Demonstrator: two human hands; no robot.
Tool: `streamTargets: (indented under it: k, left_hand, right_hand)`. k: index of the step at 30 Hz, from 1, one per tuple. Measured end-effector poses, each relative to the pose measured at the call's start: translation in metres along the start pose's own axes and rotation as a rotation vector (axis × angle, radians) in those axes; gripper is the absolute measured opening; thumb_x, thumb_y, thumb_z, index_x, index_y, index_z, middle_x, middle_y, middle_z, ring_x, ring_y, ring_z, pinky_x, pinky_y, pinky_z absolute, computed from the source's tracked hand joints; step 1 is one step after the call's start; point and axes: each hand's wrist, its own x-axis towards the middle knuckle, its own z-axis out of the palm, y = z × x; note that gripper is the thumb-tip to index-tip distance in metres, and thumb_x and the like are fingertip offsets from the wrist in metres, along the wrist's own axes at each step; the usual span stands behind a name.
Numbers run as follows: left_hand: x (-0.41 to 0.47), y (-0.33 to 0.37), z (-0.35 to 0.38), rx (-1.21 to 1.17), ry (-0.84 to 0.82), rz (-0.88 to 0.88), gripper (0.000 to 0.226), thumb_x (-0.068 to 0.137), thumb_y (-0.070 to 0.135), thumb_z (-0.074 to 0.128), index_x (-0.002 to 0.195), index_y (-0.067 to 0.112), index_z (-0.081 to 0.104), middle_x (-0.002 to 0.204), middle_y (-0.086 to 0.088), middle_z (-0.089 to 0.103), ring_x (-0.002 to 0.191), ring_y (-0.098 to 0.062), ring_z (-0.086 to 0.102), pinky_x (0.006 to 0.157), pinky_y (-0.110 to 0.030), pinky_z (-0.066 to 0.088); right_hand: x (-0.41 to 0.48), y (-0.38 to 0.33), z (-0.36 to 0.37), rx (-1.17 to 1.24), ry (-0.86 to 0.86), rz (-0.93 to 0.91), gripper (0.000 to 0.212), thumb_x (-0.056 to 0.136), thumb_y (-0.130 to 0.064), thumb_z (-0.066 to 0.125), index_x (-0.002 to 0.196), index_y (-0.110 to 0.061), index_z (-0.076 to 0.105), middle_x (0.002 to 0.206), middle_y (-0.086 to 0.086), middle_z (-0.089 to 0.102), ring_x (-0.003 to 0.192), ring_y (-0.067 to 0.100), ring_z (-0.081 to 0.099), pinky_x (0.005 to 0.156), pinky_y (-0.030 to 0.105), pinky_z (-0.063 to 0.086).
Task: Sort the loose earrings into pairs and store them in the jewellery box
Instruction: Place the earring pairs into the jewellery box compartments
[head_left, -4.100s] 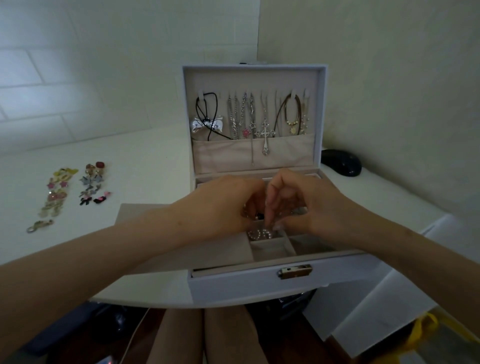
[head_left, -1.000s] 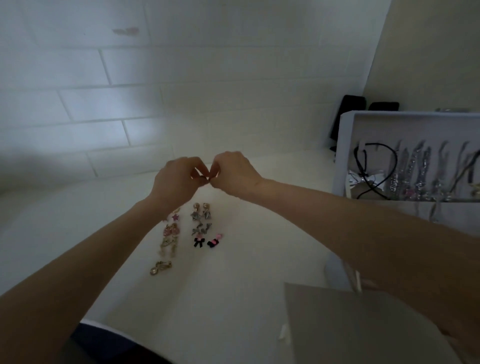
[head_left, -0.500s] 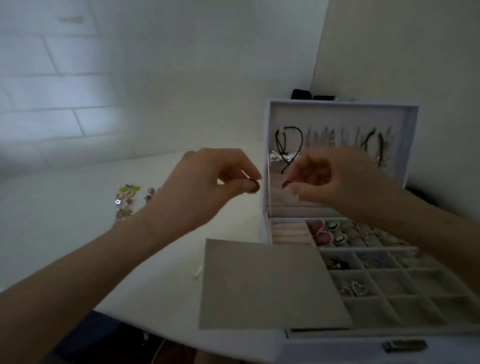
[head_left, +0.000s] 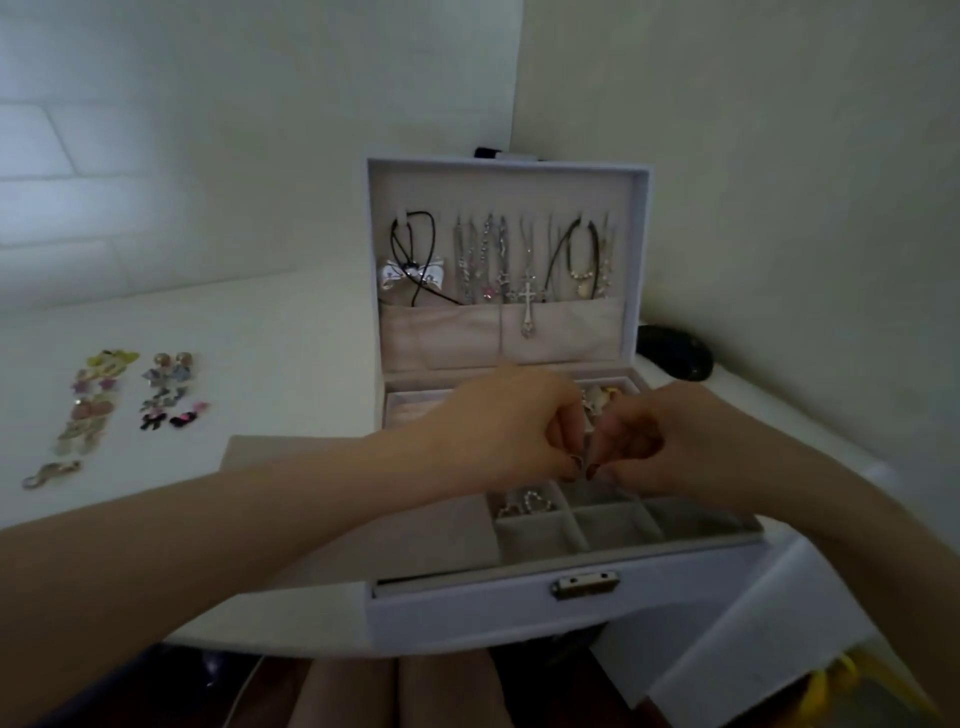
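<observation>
A white bench (head_left: 270, 332) stands in a corner, with pale tiled wall (head_left: 104, 171) behind it and plain wall to the right. At the centre of the view both hands are raised over the open jewellery box (head_left: 467, 618). The left hand (head_left: 498, 431) and the right hand (head_left: 660, 441) are brought together, knuckles up and fingers curled. Each grip is closed thumb to forefinger, and the fingertips (head_left: 575, 461) of the two hands are touching. Whether an earring is held in either pinch cannot be told, as the spot is too small and blurred.

Below the fingertips the box's grey compartments are seen. In the compartment just in front of the hands a pair of sparkling heart-shaped pieces (head_left: 535, 503) is laid. A flat grey panel (head_left: 447, 540) is set over the left part of the tray, under the left forearm. A metal latch (head_left: 584, 584) is fixed to the box's front wall.

Behind the hands the lid (head_left: 641, 249) is held upright. Necklaces (head_left: 488, 260) are hung in a row inside it, among them a silver cross pendant (head_left: 528, 304) and a white bow (head_left: 410, 273) on a black cord.

Well to the left of the box, the loose earrings (head_left: 166, 389) are laid out on the bench in two columns. A dark rounded object (head_left: 675, 351) is seen to the right of the box.
</observation>
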Motion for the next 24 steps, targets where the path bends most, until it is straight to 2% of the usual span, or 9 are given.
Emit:
streamTargets:
  k: [4, 8, 12, 14, 16, 18, 20, 22, 24]
  left_hand:
    - [0.005, 0.005, 0.006, 0.028, -0.041, -0.013, 0.017, 0.076, 0.025, 0.072, 0.089, 0.019, 0.062, 0.090, 0.004, 0.065, 0.088, -0.015, 0.061, 0.075, -0.029, 0.048]
    - [0.005, 0.007, 0.009, 0.075, -0.081, -0.012, 0.016, 0.076, 0.031, 0.070, 0.087, 0.021, 0.061, 0.096, 0.001, 0.066, 0.091, -0.018, 0.060, 0.079, -0.035, 0.049]
    - [0.006, 0.007, 0.014, 0.144, -0.065, 0.000, 0.013, 0.079, 0.030, 0.065, 0.087, 0.020, 0.062, 0.097, 0.000, 0.064, 0.093, -0.020, 0.058, 0.078, -0.035, 0.048]
    - [0.007, 0.005, 0.015, 0.196, -0.024, 0.007, 0.010, 0.080, 0.029, 0.063, 0.086, 0.021, 0.062, 0.097, 0.001, 0.060, 0.094, -0.020, 0.056, 0.076, -0.033, 0.046]
    - [0.005, 0.003, 0.014, 0.224, 0.021, 0.023, 0.012, 0.082, 0.032, 0.061, 0.090, 0.023, 0.061, 0.096, 0.004, 0.055, 0.095, -0.016, 0.054, 0.075, -0.030, 0.044]
    - [-0.003, 0.004, 0.012, 0.207, 0.081, 0.065, 0.011, 0.085, 0.037, 0.059, 0.089, 0.027, 0.057, 0.088, 0.011, 0.050, 0.089, -0.009, 0.052, 0.073, -0.026, 0.042]
    - [-0.015, 0.008, 0.010, 0.146, 0.113, 0.145, 0.015, 0.084, 0.043, 0.058, 0.080, 0.030, 0.052, 0.077, 0.014, 0.049, 0.075, -0.001, 0.049, 0.068, -0.023, 0.042]
    - [-0.028, 0.010, 0.012, 0.116, 0.086, 0.258, 0.022, 0.083, 0.051, 0.057, 0.078, 0.030, 0.051, 0.075, 0.014, 0.051, 0.071, -0.002, 0.046, 0.067, -0.022, 0.042]
    - [-0.036, 0.007, 0.018, 0.201, 0.071, 0.380, 0.032, 0.081, 0.059, 0.055, 0.079, 0.028, 0.048, 0.077, 0.016, 0.047, 0.073, -0.002, 0.040, 0.067, -0.021, 0.036]
  right_hand:
    - [0.001, 0.003, -0.002, -0.042, -0.014, -0.045, 0.014, 0.072, -0.018, 0.076, 0.071, -0.029, 0.067, 0.056, -0.032, 0.056, 0.059, -0.010, 0.054, 0.053, 0.006, 0.038]
    - [0.001, 0.004, 0.003, -0.100, -0.043, -0.077, 0.015, 0.074, -0.020, 0.075, 0.068, -0.030, 0.064, 0.067, -0.014, 0.061, 0.067, -0.008, 0.053, 0.059, 0.007, 0.041]
    - [0.003, 0.004, 0.005, -0.100, -0.017, -0.093, 0.021, 0.074, -0.020, 0.075, 0.065, -0.035, 0.063, 0.079, -0.004, 0.066, 0.078, 0.002, 0.054, 0.067, 0.017, 0.044]
    - [0.003, 0.005, 0.004, -0.090, -0.008, -0.087, 0.025, 0.072, -0.020, 0.077, 0.062, -0.038, 0.063, 0.073, -0.008, 0.062, 0.075, -0.002, 0.052, 0.064, 0.015, 0.042]
    - [0.003, 0.009, 0.004, -0.041, 0.032, -0.054, 0.019, 0.071, -0.021, 0.078, 0.064, -0.033, 0.065, 0.064, -0.011, 0.055, 0.064, -0.006, 0.051, 0.058, 0.010, 0.040]
    - [0.005, 0.015, 0.002, 0.043, 0.148, -0.010, 0.013, 0.073, -0.022, 0.077, 0.070, -0.027, 0.065, 0.061, -0.011, 0.053, 0.054, -0.004, 0.048, 0.054, 0.008, 0.039]
    - [0.010, 0.023, -0.002, 0.065, 0.297, 0.040, 0.011, 0.078, -0.025, 0.072, 0.078, -0.023, 0.062, 0.065, -0.006, 0.056, 0.053, 0.001, 0.048, 0.050, 0.010, 0.039]
    - [0.017, 0.034, -0.004, -0.073, 0.394, 0.113, 0.014, 0.085, -0.031, 0.065, 0.091, -0.022, 0.056, 0.069, -0.006, 0.056, 0.059, 0.006, 0.050, 0.050, 0.019, 0.037]
    - [0.026, 0.047, -0.004, -0.260, 0.408, 0.192, 0.027, 0.089, -0.037, 0.058, 0.108, -0.019, 0.051, 0.080, -0.005, 0.055, 0.066, 0.012, 0.050, 0.055, 0.028, 0.035]
